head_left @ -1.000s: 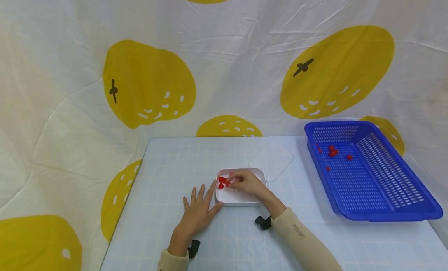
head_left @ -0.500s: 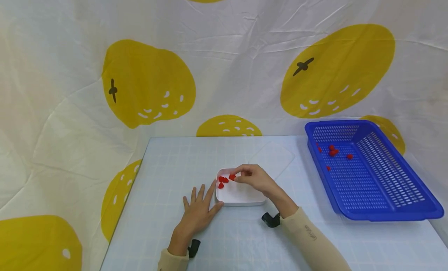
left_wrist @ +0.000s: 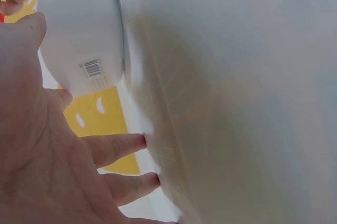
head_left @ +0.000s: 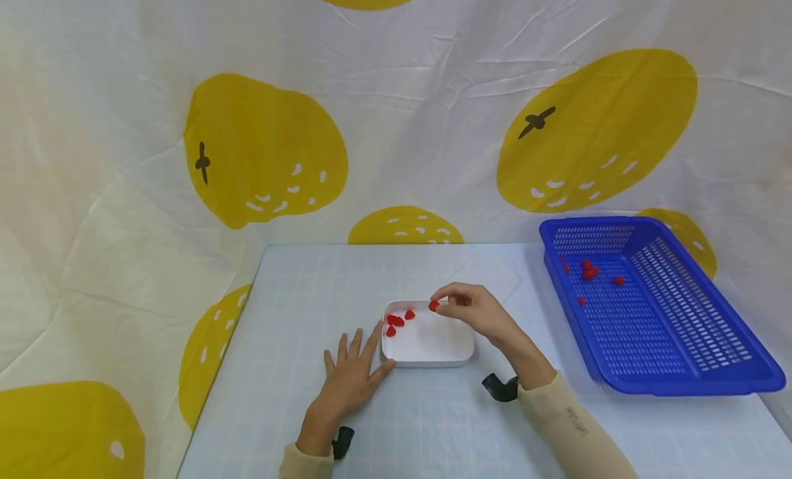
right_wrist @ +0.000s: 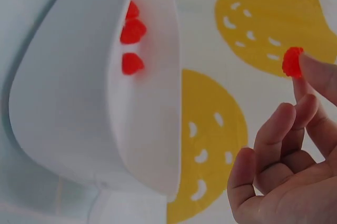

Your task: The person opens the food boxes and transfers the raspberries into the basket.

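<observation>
A white dish [head_left: 427,355] [right_wrist: 79,103] [left_wrist: 79,23] sits on the pale blue table and holds a few small red pieces [head_left: 396,321] [right_wrist: 131,31] at its left end. My right hand [head_left: 473,310] hovers over the dish's far edge and pinches one red piece [head_left: 434,305] [right_wrist: 291,61] between thumb and forefinger. My left hand [head_left: 349,376] [left_wrist: 47,171] lies flat on the table with straight fingers, its thumb against the dish's left side.
A blue slotted basket [head_left: 699,341] stands at the right of the table with several red pieces [head_left: 588,269] at its far end. A clear lid [head_left: 489,269] lies behind the dish. A white cloth with yellow fruit prints [head_left: 266,149] hangs behind.
My right hand has lifted out of the dish and moved right and up with one red piece pinched. The left hand has stayed in place.
</observation>
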### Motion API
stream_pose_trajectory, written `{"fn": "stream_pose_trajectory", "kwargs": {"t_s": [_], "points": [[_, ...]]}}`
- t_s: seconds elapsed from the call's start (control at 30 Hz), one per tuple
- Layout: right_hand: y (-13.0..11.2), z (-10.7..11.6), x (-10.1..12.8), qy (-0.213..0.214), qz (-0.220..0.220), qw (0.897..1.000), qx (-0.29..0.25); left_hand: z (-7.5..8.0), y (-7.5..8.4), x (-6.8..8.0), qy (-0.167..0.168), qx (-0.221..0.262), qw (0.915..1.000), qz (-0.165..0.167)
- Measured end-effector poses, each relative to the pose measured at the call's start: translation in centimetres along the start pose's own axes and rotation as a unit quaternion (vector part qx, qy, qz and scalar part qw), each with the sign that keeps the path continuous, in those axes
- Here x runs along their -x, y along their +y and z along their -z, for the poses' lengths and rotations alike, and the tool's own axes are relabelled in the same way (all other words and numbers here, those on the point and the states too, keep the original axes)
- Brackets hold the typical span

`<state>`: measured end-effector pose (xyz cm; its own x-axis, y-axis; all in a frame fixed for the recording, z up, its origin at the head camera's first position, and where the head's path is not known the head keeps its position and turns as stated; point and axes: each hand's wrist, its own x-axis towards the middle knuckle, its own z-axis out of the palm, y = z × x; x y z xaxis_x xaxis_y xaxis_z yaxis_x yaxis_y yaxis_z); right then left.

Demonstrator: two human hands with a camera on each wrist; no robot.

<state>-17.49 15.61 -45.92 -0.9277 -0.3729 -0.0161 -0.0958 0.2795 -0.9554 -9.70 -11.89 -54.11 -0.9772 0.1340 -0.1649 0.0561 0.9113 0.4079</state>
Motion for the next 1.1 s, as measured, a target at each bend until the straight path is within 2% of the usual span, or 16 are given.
{"fn": "stream_pose_trajectory", "kwargs": {"t_s": [0.27,0.57,0.73,1.0,1.1], "points": [[-0.1,2.3,0.7,0.031,-0.002,0.999,0.006,0.1,0.0,0.0,0.003,0.002,1.0,-0.003],[-0.3,5.9,2.1,0.072,-0.014,0.997,0.026,0.0,-0.2,0.0,0.005,0.001,1.0,-0.004],[-0.6,8.1,3.2,0.091,-0.028,0.995,0.032,0.1,-0.2,0.1,0.005,-0.002,1.0,-0.005],[-1.1,12.1,4.8,0.131,-0.025,0.991,0.027,0.2,0.0,0.1,0.006,-0.001,1.0,-0.006],[-1.1,13.9,5.4,0.149,-0.031,0.987,0.042,0.2,0.0,0.1,0.005,0.0,1.0,-0.006]]}}
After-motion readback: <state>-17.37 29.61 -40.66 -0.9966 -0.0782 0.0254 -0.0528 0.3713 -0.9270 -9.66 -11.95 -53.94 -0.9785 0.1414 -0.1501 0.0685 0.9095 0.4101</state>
